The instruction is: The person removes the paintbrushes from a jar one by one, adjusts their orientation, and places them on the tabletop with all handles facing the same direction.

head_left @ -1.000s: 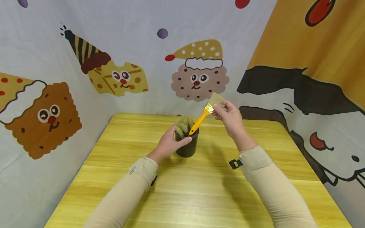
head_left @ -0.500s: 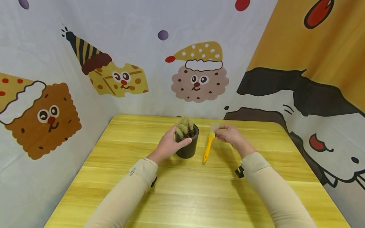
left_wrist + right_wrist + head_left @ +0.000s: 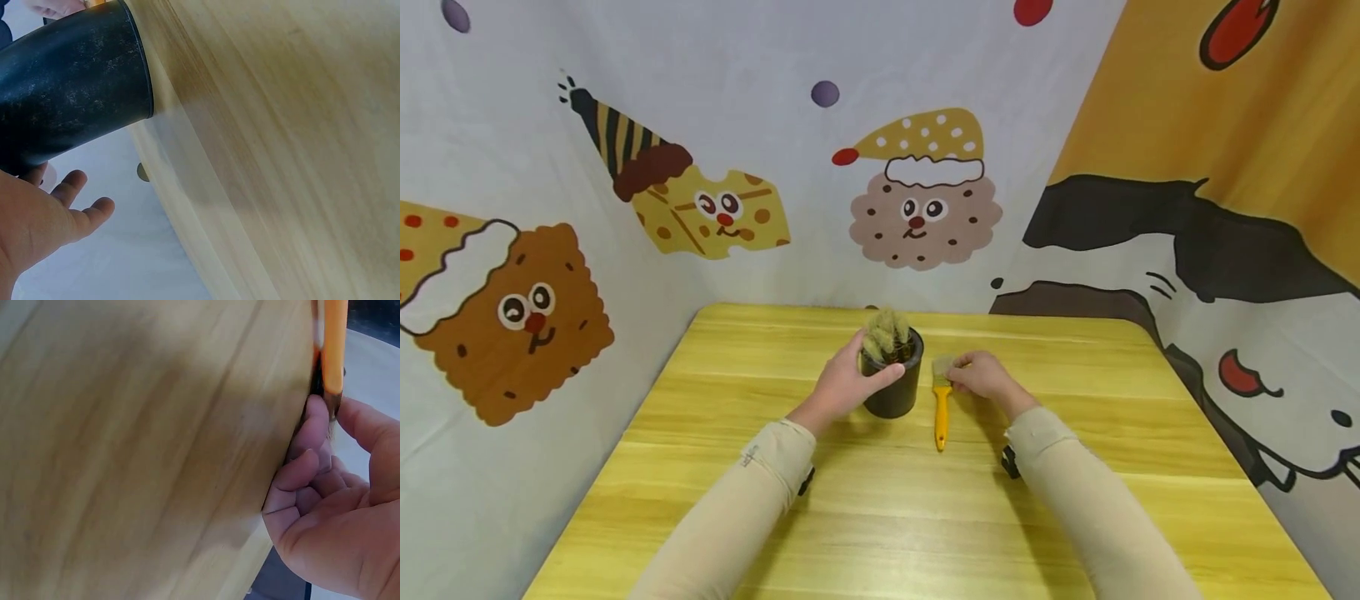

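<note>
A black plant pot (image 3: 897, 398) stands on the table in the head view, holding a fuzzy, pale green cactus-like plant (image 3: 886, 332). My left hand (image 3: 841, 382) grips the pot near its rim, thumb across the front and fingers round the far left side. The left wrist view shows the pot's dark wall (image 3: 75, 87) beside that hand's spread fingers. To the right of the pot lies a flat paintbrush with a yellow handle (image 3: 942, 421) pointing towards me. My right hand (image 3: 988, 377) pinches it near the bristles, its fingertips close to the tabletop in the right wrist view.
The yellow wood-grain table (image 3: 880, 517) reaches back to a white cloth wall (image 3: 760, 100) printed with cartoon food. An orange section with a cartoon animal (image 3: 1262, 358) hangs on the right. Dark straps (image 3: 1011, 461) sit under both wrists.
My right hand has lowered the paintbrush from above the pot to the tabletop and turned it so the handle points at me. The left hand stays on the pot.
</note>
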Available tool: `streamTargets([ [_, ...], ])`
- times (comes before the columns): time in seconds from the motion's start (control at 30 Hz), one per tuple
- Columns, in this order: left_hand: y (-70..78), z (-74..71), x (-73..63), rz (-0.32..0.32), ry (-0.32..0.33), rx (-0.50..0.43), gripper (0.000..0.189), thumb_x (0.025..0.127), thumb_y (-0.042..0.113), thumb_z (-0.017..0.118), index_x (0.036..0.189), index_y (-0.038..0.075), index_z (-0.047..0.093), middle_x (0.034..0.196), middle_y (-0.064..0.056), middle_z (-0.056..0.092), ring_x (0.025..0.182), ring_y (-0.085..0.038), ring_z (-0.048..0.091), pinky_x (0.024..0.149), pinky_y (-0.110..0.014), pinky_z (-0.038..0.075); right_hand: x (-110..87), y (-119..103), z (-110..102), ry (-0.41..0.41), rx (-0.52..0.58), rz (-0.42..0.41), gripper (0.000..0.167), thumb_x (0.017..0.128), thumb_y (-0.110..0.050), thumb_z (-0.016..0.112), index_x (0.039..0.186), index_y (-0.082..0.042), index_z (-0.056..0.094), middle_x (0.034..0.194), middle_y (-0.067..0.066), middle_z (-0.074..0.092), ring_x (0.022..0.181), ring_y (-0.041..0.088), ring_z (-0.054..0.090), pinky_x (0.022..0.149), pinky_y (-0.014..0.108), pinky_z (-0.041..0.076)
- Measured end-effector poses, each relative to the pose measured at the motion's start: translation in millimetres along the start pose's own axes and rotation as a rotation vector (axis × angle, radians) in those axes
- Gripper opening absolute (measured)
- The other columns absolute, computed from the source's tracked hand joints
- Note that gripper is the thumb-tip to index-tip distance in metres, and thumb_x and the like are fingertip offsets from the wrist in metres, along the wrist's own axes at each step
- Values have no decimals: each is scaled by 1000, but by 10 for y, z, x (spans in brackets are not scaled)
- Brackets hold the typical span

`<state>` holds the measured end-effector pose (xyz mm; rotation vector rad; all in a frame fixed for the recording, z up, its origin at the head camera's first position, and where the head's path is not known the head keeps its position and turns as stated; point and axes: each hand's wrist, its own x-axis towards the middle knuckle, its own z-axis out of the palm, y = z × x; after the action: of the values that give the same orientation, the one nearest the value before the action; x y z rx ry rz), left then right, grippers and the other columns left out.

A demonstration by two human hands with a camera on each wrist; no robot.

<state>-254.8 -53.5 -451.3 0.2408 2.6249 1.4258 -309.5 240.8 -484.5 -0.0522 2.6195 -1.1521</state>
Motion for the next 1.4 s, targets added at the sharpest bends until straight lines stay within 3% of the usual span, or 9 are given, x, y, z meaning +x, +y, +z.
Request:
streamTargets([
  [0.13,-7,9,5,5,7,2,123,78,94,64,173,34,14,177,-8,28,163,-38,29,126,-67,33,6,15,27,0,0,-20,34,105,-22,68,126,5,68,89,11,77,75,14,67,69,27,54],
  [0.5,-34,23,6,10,14,-13,119,81,91,64,173,35,13,177,-9,28,162,-39,30,125,-67,35,66,40,75,-1,-33,-26,27,103,-21,68,117,2,70,85,7,76,73,14,66,68,26,54],
  [0.83,-67,59,3,21,38,-60,119,82,89,65,173,33,13,178,-6,25,163,-37,29,126,-67,33,57,-22,75,-16,-66,18,29,105,-27,67,122,-2,70,90,7,75,82,18,67,80,32,55],
  [1.13,-6,107,19,29,40,-67,116,86,90,59,174,31,11,179,-7,24,163,-39,29,127,-67,32,55,7,54,-18,-68,25,27,105,-26,66,119,-3,71,88,6,74,79,17,65,77,31,52],
  [1.4,20,149,32,11,64,-87,113,87,84,65,173,34,13,178,-5,27,162,-39,32,125,-68,34,53,-1,41,-27,-50,38,29,106,-26,66,121,-2,69,88,6,73,79,18,64,75,30,52],
])
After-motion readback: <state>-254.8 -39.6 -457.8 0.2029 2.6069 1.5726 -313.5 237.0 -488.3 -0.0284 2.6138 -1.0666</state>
